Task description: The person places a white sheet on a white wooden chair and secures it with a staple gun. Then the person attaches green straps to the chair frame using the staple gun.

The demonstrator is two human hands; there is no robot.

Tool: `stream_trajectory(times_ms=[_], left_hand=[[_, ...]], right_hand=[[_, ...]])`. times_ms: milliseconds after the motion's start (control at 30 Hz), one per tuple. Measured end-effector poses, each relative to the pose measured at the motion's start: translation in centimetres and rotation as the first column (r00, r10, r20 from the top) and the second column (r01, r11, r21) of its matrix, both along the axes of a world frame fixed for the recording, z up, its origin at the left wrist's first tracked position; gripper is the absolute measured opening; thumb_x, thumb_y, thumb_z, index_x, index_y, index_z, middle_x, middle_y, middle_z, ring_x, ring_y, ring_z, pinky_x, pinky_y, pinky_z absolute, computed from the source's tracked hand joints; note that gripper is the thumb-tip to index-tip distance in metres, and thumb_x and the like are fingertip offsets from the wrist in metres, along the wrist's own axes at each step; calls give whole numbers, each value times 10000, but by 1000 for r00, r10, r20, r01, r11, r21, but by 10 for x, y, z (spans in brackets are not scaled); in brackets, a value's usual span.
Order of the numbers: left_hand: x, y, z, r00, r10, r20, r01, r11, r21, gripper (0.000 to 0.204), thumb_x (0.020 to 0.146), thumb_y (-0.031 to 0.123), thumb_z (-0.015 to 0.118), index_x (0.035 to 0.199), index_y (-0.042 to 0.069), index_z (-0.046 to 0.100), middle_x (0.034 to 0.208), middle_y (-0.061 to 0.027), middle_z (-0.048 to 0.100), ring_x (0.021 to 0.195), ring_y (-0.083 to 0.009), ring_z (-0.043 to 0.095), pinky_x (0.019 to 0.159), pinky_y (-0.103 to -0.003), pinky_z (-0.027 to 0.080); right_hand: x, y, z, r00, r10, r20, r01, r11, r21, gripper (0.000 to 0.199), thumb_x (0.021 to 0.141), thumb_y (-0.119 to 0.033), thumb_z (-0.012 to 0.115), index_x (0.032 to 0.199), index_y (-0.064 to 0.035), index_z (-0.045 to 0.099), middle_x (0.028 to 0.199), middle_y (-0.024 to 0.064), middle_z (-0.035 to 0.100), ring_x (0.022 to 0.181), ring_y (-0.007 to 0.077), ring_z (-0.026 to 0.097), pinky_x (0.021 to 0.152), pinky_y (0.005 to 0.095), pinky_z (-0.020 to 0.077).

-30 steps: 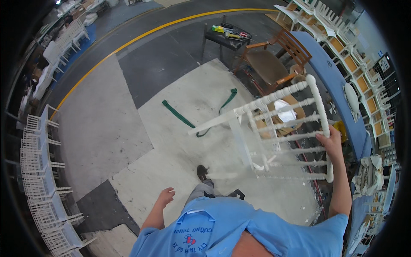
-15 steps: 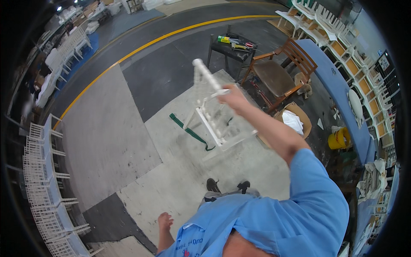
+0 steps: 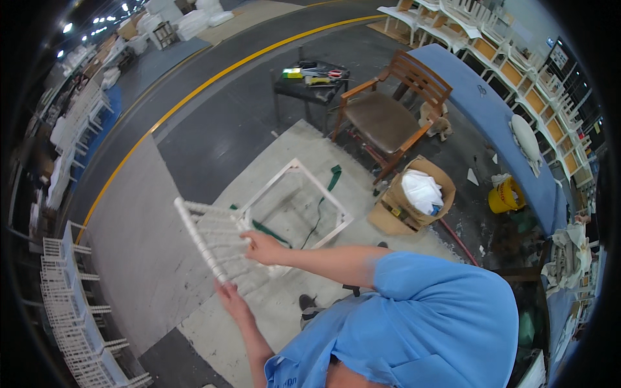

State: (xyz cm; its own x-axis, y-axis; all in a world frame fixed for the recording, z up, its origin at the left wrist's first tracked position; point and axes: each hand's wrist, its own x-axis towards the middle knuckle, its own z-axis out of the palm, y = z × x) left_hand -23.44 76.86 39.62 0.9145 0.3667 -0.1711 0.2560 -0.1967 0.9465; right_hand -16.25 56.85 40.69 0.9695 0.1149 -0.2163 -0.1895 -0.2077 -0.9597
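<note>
White chair frame: located left of centre to mid-frame, over the floor; top rail to the left, square seat frame to the right. Leg contact with the floor cannot be confirmed.
Right hand: grip grasping the chair frame at the back, beside the spindles; exact contact partly covered by the fingers.
Left hand: grip at the lower end of the top rail, touching; whether clenched cannot be told.
Work done: back and seat frame appear joined into one piece, in my judgement.
Work left: seat opening is unfilled, floor showing through; handling judged unfinished, as neither hand is clear.
Green strap: on the floor, partly seen through the seat opening.
Tabletop: black, upper centre, bearing tools.
Armchair: brown, upper right of centre.
</note>
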Motion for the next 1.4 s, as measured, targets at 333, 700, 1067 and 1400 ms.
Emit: stream_trajectory(times_ms=[333, 700, 1067, 1400], left_hand=[[26, -75, 39, 985, 172, -3, -154, 892, 426, 499, 1088, 383, 468, 1320, -48, 564, 1054, -176, 673, 911, -247, 657, 802, -379, 551], [62, -125, 69, 896, 292, -336, 129, 551, 824, 582, 1110, 429, 310, 1533, 36, 387, 1410, -296, 537, 1286, -469, 517, 1059, -490, 436], [105, -171, 81, 223, 853, -472, -13, 487, 873, 820, 999, 614, 436, 1587, 69, 262, 1549, -290, 373, 1406, -419, 427, 1145, -585, 309], [223, -406, -72, 520, -413, -748, 8, 878, -479, 363, 965, 339, 615, 1240, 109, 672, 1019, -94, 736, 827, -186, 675, 742, -355, 539]], right_hand=[[-249, -494, -76, 826, -436, -358, 133, 767, -628, 584, 814, -245, 794, 1338, -52, 622, 984, 135, 735, 789, 243, 697, 750, 395, 559], [-250, -665, -97, 602, -424, -676, 291, 906, -308, 490, 905, -198, 763, 1319, 15, 612, 865, 74, 683, 659, 164, 633, 591, 325, 514], [-69, -830, -111, 486, 197, -851, -870, 19, -492, 236, 876, -187, 715, 1045, -25, 741, 873, 109, 742, 719, 219, 709, 643, 360, 564], [292, -777, -105, 883, -132, -451, -131, 852, -507, 438, 868, -257, 731, 1243, -36, 675, 1004, 144, 742, 797, 223, 723, 699, 372, 566]])
